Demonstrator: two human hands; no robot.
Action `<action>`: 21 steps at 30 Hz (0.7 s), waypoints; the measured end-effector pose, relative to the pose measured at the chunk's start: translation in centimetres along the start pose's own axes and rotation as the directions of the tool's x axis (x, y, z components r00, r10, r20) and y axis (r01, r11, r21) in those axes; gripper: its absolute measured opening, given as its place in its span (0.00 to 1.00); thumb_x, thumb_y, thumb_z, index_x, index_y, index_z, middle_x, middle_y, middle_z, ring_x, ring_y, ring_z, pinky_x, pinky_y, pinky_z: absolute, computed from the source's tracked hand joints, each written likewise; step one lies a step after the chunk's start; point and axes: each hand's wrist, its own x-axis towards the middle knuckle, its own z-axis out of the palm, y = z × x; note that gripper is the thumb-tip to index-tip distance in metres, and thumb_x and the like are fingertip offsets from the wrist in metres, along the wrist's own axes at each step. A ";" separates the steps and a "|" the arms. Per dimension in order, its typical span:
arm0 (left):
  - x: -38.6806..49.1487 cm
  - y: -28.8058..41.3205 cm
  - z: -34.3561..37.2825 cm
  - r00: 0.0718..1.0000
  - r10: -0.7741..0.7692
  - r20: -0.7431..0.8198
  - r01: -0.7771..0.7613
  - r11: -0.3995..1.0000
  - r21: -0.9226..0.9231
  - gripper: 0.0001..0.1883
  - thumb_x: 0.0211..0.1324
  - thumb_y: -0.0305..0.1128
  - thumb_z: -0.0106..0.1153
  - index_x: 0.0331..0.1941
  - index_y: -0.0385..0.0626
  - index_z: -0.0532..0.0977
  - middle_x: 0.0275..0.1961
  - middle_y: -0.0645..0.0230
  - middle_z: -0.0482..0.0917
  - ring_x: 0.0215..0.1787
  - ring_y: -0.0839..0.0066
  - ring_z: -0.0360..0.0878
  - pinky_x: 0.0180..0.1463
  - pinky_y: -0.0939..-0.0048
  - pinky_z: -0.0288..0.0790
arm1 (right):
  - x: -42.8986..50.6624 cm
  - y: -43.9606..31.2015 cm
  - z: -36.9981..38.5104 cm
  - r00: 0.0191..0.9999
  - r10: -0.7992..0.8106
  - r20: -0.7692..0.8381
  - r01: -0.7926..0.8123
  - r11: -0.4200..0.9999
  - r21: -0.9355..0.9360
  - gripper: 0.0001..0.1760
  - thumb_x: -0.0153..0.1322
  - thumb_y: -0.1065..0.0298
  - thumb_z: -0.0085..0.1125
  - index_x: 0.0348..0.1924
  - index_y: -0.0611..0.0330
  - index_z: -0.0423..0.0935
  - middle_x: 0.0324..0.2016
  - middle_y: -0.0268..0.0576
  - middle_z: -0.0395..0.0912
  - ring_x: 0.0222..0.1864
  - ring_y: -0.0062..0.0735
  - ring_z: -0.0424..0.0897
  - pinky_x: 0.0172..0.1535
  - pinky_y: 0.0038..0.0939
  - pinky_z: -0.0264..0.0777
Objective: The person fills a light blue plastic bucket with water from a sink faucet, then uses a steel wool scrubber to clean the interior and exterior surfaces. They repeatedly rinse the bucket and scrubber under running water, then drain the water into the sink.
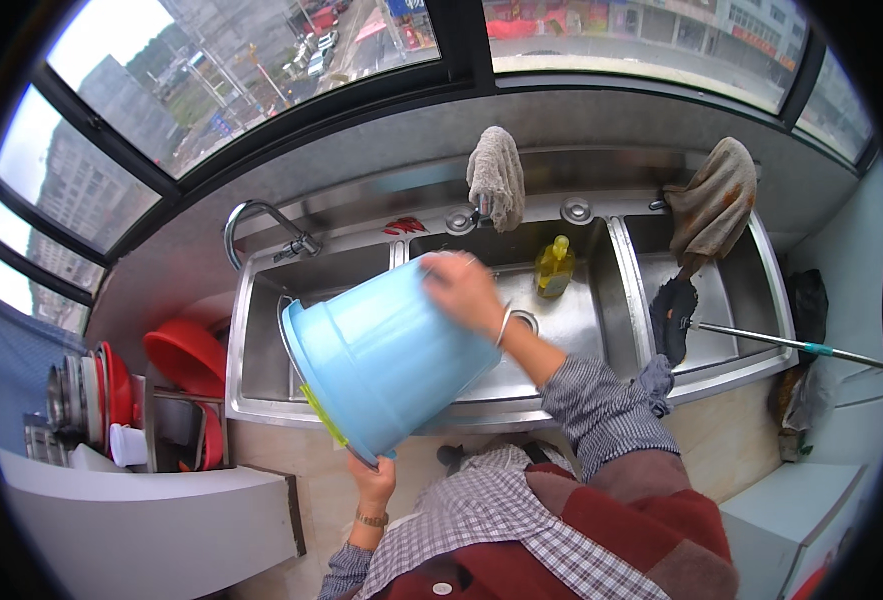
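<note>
A light blue plastic bucket (pixel 389 360) is tipped on its side over the left and middle basins of a stainless steel sink (pixel 621 300). My left hand (pixel 374 480) grips its rim at the lower left, beside a yellow-green strip. My right hand (pixel 464 289), slightly blurred, lies against the bucket near its base; its fingertips are partly hidden, so its hold is unclear. The bucket's opening faces left, and its inside is hidden. In the middle basin a yellow-green pump bottle (pixel 554 268) stands right of the bucket.
A chrome faucet (pixel 269 225) rises at the left, with red chili peppers (pixel 405 226) on the ledge. Cloths (pixel 495 176) drape over the other fixtures. A mop (pixel 674 319) rests in the right basin. Red basins (pixel 186 356) and cookware stand at the left. Windows line the back.
</note>
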 end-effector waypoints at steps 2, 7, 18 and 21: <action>-0.2 0.0 -0.1 1.000 0.005 -0.008 -0.005 1.000 -0.011 0.16 0.48 0.18 0.47 0.44 0.33 0.70 0.36 0.65 0.76 0.33 0.78 0.74 0.35 0.76 0.69 | -1.1 -2.7 1.4 0.962 -0.229 0.145 0.214 0.970 0.115 0.17 0.65 0.67 0.62 0.46 0.60 0.79 0.46 0.47 0.80 0.53 0.45 0.77 0.56 0.38 0.71; -0.4 0.3 -0.2 0.989 -0.121 -0.089 0.107 0.984 -0.141 0.18 0.48 0.19 0.48 0.47 0.33 0.68 0.37 0.65 0.76 0.33 0.80 0.73 0.34 0.79 0.68 | 2.1 1.0 0.3 0.998 -0.018 -0.056 0.018 1.000 -0.011 0.16 0.66 0.64 0.58 0.45 0.59 0.81 0.43 0.51 0.82 0.47 0.46 0.80 0.52 0.38 0.74; 3.0 1.6 0.3 0.994 -0.069 -0.085 0.059 0.992 -0.108 0.27 0.47 0.20 0.48 0.56 0.32 0.65 0.46 0.62 0.75 0.43 0.75 0.74 0.46 0.76 0.70 | 0.5 -2.6 3.6 0.971 -0.238 0.035 0.232 0.963 0.135 0.17 0.64 0.68 0.61 0.46 0.59 0.78 0.43 0.48 0.81 0.47 0.48 0.79 0.53 0.41 0.72; 4.9 2.8 1.0 0.996 -0.062 -0.068 0.053 0.991 -0.121 0.27 0.47 0.19 0.48 0.57 0.34 0.65 0.48 0.63 0.74 0.48 0.75 0.73 0.52 0.76 0.69 | 2.3 -1.7 2.5 0.980 -0.096 -0.174 0.068 0.985 -0.159 0.16 0.64 0.68 0.61 0.45 0.62 0.78 0.43 0.50 0.80 0.48 0.49 0.77 0.53 0.42 0.71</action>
